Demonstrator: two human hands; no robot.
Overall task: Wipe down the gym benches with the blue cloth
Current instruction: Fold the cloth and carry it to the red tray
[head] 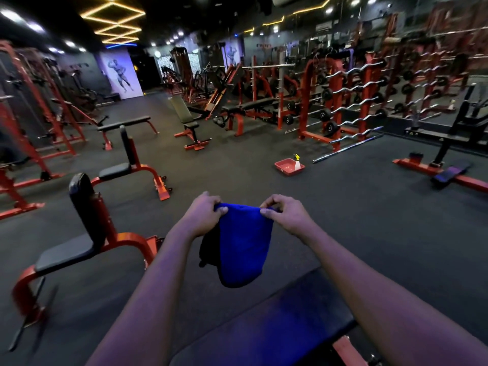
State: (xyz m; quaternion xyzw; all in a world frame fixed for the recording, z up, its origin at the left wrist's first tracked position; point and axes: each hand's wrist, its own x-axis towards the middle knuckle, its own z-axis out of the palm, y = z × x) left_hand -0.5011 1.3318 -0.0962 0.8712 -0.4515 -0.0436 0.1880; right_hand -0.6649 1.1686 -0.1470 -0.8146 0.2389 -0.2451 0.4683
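The blue cloth (244,241) hangs, apparently doubled, its top edge pinched by the left hand (204,210) and the right hand (284,212), close together above the near bench (269,328). Any print on the spray bottle (297,163) is too small to read.

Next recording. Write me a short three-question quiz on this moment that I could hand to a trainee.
1. True or false: the blue cloth lies flat on the black bench pad.
2. Where is the spray bottle? A: at the red tray on the floor. B: on a bench. C: in a hand.
3. Fill in: the cloth's top edge is pinched by ___ hands.
Key: 1 false, it hangs from the left hand and right hand. 2 A. 3 both.
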